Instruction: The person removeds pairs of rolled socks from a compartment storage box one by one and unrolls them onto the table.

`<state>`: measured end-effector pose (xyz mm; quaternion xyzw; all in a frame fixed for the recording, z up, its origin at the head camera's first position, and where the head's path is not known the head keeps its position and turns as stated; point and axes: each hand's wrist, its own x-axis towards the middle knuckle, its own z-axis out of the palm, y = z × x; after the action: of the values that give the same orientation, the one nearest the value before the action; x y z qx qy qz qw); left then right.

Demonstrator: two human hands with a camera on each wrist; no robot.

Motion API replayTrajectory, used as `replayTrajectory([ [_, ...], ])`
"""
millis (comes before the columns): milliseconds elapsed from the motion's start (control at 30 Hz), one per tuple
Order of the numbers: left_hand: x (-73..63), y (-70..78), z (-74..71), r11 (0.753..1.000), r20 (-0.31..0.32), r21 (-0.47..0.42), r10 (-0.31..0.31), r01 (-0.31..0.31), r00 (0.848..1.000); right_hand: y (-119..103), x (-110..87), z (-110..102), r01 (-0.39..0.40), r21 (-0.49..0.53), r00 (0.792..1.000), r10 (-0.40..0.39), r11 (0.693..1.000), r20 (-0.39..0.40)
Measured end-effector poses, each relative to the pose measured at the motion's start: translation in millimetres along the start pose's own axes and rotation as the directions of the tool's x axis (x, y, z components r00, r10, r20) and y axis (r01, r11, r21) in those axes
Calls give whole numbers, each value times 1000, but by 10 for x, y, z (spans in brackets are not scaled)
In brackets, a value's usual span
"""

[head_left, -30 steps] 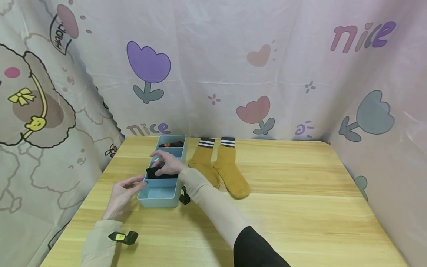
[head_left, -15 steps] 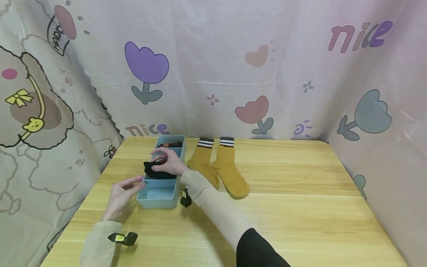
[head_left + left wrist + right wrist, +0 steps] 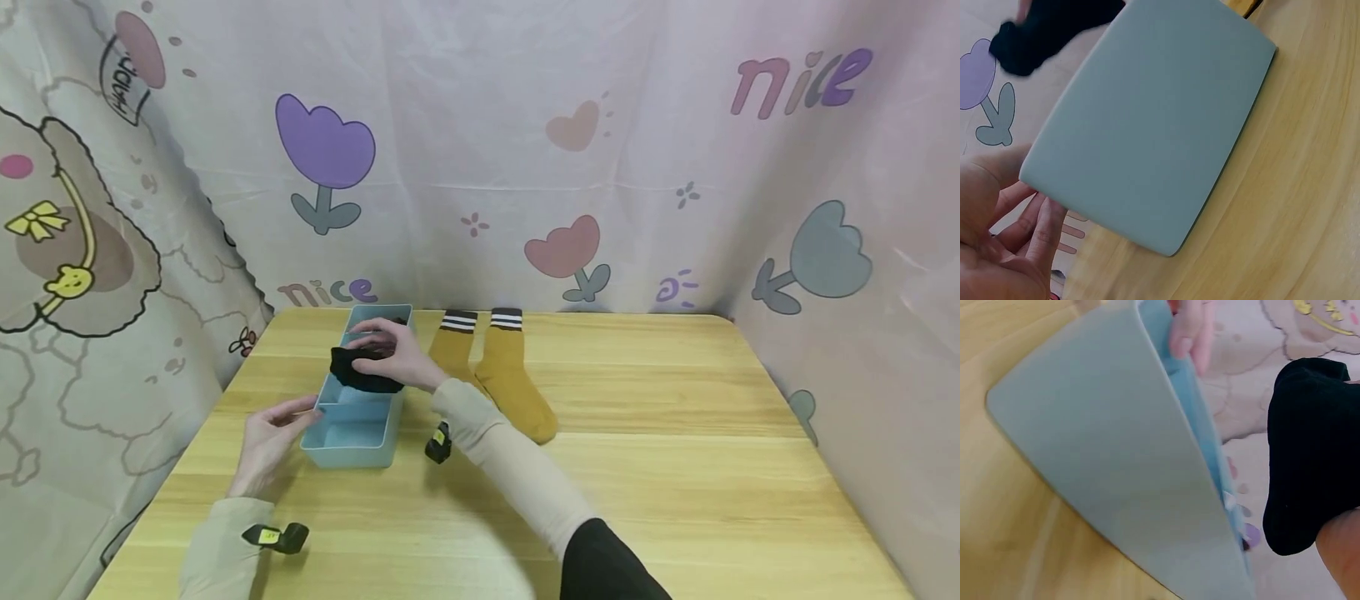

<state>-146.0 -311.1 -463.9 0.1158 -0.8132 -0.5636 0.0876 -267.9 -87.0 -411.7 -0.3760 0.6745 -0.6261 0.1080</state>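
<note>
My right hand (image 3: 401,357) holds a folded black sock (image 3: 363,380) above a light blue divided storage box (image 3: 348,457), thumb on the near side of the cloth. In the right wrist view the sock (image 3: 1310,456) appears beyond the rim of the box (image 3: 1097,437), raised from it. At the box's left side, my left hand (image 3: 264,446) pinches the wall, with the thumb over the rim and the other fingers outside. The left wrist view shows that hand (image 3: 1004,237) at the box's corner. The front compartment and the one behind it hold nothing visible.
Two mustard socks with striped cuffs, the right one (image 3: 516,379) fully visible, lie flat right of the box. My right forearm (image 3: 517,467) crosses the wooden table (image 3: 675,450). A patterned curtain (image 3: 465,150) hangs behind the table, with another along its left side.
My right hand has lifted the black sock out of its compartment and moved slightly right and away from me. The left hand has stayed on the box wall.
</note>
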Motion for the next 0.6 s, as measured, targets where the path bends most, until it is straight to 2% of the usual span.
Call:
replayTrajectory([
  [100, 4, -6, 24, 1000, -31, 0, 0, 0, 1000, -40, -157, -163, -19, -12, 999, 19, 1000, -26],
  [200, 14, -8, 38, 1000, -33, 7, 0, 1, 999, -48, -348, -340, -28, 8, 997, 28, 1000, -78],
  [333, 20, 0, 23, 1000, -26, 18, -6, 6, 1000, -58, -594, -575, 6, 55, 989, 2, 998, -147],
  [467, 20, -7, -1, 1000, -32, -1, -7, 7, 999, -82, -809, -770, 42, 60, 981, -30, 997, -194],
  [600, 19, -28, -6, 1000, -44, -22, -11, 10, 999, -132, -1005, -933, 40, 74, 973, -22, 996, -228],
])
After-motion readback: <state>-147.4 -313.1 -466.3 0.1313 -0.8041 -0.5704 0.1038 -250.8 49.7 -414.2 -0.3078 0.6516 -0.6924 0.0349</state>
